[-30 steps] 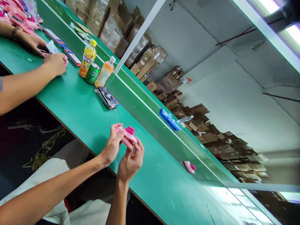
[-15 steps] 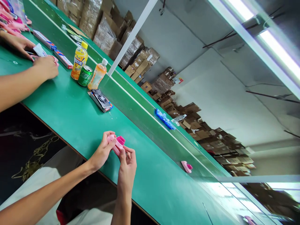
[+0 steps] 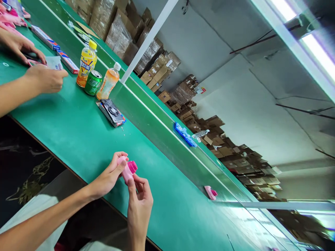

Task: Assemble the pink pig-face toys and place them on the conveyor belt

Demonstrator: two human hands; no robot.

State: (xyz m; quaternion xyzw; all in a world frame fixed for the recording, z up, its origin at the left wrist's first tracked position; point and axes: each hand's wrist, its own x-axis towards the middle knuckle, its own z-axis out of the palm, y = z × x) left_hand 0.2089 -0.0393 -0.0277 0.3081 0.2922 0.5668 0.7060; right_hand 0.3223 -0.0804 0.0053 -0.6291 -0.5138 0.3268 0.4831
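Between my two hands, above the green table, is a pink plastic piece [image 3: 126, 171] with a stepped magenta cylinder sticking out, shaped like a toy camera. The fingers of my left hand [image 3: 111, 176] are closed around its upper left end, thumb on the near face. My right hand [image 3: 140, 197] pinches the lower end between thumb and fingers; its fingertips are partly hidden behind the piece. A similar pink piece [image 3: 210, 192] lies farther off to the right, on the green conveyor belt [image 3: 162, 139].
At left, a co-worker's hands [image 3: 44, 76] hold a small white packet [image 3: 54, 63] near pink parts. Two bottles [image 3: 87, 64], a green can [image 3: 93, 83] and a phone [image 3: 113, 111] on a box stand beyond my hands. A blue object [image 3: 184, 134] lies past the belt.
The pink piece has turned in my hands, so its magenta cylinder points more to the right. The co-worker's hands have shifted, and the white packet shows more fully.
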